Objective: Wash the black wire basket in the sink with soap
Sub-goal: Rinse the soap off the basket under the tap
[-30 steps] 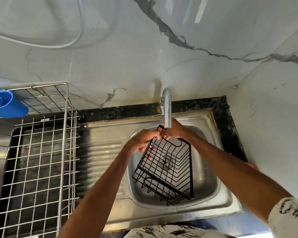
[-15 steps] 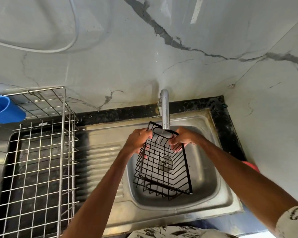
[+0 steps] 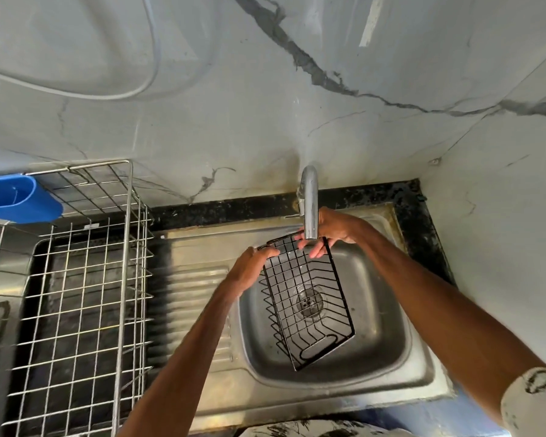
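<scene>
Now, black wire basket (image 3: pixel 306 305) aslant over sink (image 3: pixel 380 313), left hand (image 3: pixel 249 272) and right hand (image 3: pixel 333 230) clasping its rim.

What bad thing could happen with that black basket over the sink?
1. The left hand and right hand hold only the top end of the black wire basket. If it gets wet or soapy, it might slip and bang down into the sink.
2. That top end sits right by the tap, so tilting the basket could knock it against the spout.
</scene>
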The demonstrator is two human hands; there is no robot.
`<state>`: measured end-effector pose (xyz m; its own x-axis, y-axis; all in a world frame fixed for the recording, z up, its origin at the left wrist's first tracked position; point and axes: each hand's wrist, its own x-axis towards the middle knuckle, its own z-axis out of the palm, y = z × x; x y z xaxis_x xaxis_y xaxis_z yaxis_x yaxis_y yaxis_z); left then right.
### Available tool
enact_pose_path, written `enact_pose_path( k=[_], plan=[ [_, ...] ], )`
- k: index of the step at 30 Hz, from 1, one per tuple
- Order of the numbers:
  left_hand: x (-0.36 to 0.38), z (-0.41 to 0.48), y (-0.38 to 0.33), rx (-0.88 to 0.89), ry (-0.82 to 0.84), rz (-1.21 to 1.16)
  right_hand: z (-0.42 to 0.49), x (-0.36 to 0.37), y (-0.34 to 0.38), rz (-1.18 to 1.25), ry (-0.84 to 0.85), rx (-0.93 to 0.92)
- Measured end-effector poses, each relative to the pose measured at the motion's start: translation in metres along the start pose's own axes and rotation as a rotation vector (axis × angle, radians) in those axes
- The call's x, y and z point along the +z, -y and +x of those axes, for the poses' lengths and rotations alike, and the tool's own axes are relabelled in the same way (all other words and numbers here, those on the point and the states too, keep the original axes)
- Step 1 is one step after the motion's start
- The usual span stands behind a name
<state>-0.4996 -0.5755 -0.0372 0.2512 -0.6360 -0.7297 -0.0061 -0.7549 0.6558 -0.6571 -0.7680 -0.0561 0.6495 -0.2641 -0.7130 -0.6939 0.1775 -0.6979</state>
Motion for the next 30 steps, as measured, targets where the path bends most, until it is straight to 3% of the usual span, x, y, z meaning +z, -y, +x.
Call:
enact_pose_path(
  k=[3,10,15,20,28,30],
  plan=[
    [0.002,-0.003,-0.005,-0.095,0.037,-0.178,0.003,-0.001,0.001,-0.035,-0.069,-0.005],
    [-0.001,-0.006,-0.012,-0.249,0.057,-0.168,0.013,0.016,-0.021,-0.140,-0.387,-0.166],
    [-0.004,-0.006,-0.011,-0.296,0.049,-0.187,0.018,0.025,-0.021,0.005,-0.274,-0.083],
    [-0.011,-0.008,-0.012,-0.280,0.022,-0.141,0.025,0.035,-0.019,0.107,-0.263,-0.046],
    [0.003,-0.013,-0.018,-0.262,-0.012,-0.011,-0.010,0.047,-0.054,-0.125,-0.261,0.002],
    [0.002,-0.013,-0.018,-0.234,-0.001,0.018,-0.019,0.051,-0.050,-0.303,-0.322,-0.073]
  ],
)
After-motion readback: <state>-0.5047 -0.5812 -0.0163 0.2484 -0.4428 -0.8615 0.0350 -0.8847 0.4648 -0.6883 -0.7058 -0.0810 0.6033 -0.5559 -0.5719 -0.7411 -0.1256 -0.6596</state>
